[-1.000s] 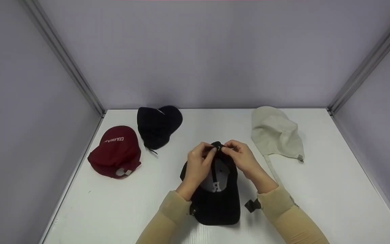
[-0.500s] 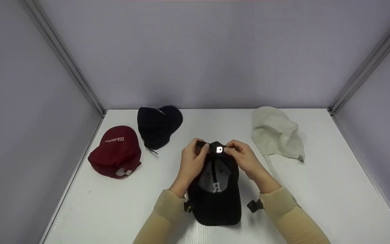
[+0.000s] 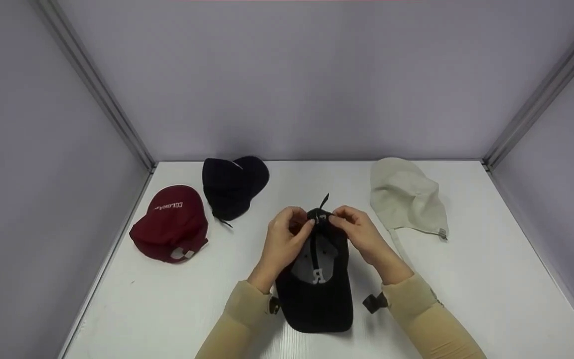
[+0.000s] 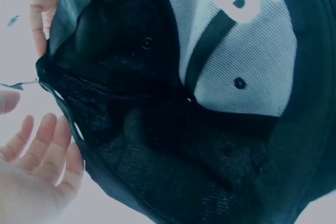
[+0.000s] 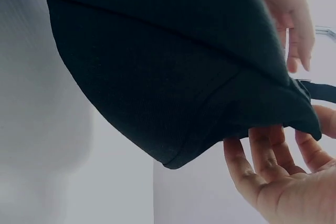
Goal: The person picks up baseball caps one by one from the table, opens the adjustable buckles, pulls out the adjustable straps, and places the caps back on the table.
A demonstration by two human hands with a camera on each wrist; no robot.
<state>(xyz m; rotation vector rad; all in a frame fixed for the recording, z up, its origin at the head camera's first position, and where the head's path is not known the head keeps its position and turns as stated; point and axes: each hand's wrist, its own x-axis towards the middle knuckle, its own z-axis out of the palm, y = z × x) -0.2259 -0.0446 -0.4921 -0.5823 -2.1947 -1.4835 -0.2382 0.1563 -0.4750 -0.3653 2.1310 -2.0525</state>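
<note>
A black baseball cap (image 3: 322, 304) lies upturned, brim toward me, with its grey inner front panel and a reversed letter R showing. At its far edge, the thin tail of the black back strap (image 3: 324, 201) sticks up beside a small buckle. My left hand (image 3: 283, 237) is at the left of that buckle; in the left wrist view its thumb and relaxed fingers (image 4: 47, 145) are apart, right at the cap's rim. My right hand (image 3: 361, 234) pinches the rim on the other side, and in the right wrist view its fingers (image 5: 262, 158) reach behind the edge.
A dark red cap (image 3: 170, 224) and a navy cap (image 3: 232, 184) lie at the left of the white table (image 3: 476, 279). A cream hat (image 3: 406, 192) with a long strap lies at the back right. Grey walls (image 3: 287, 80) enclose the sides and back.
My left hand first drew the strap end out leftward, uncovering the shiny buckle. Now it has moved back toward the buckle and the strap tail points up. My right hand has hardly moved.
</note>
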